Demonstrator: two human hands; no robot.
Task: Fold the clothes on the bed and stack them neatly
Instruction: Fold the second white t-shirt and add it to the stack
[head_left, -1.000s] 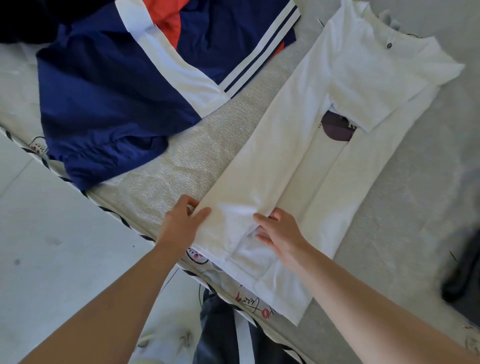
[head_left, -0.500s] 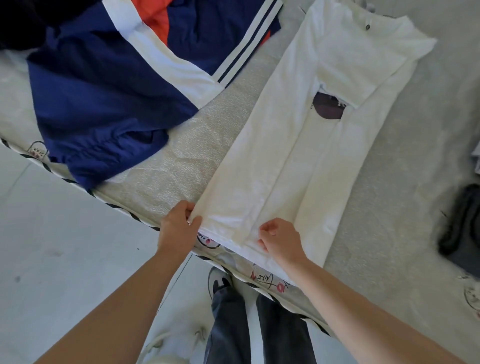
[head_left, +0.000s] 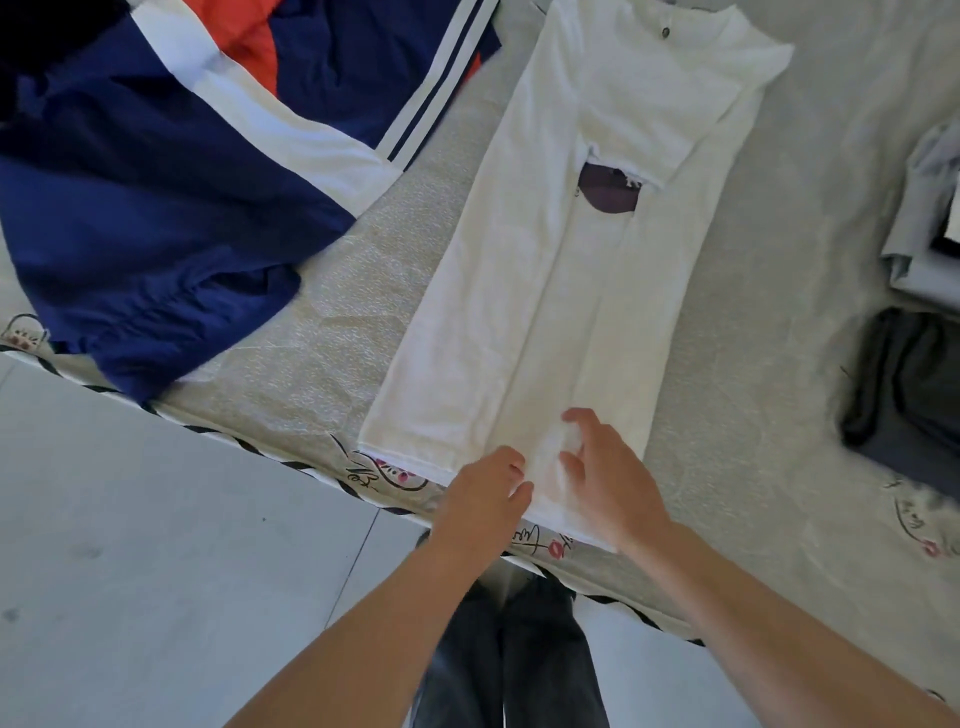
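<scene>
My left hand (head_left: 485, 496) pinches the shirt (head_left: 545, 291) hem at the bed (head_left: 322, 332) edge; my right hand (head_left: 608, 478) hovers above it, fingers loosely spread, holding nothing.

Both arms reach forward, the left hand (head_left: 485, 491) loosely curled and the right hand (head_left: 608, 480) spread, close together.

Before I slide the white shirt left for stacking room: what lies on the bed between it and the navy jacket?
Nothing: the head view shows only a bare strip of grey bedcover between the white shirt and the navy jacket.
</scene>
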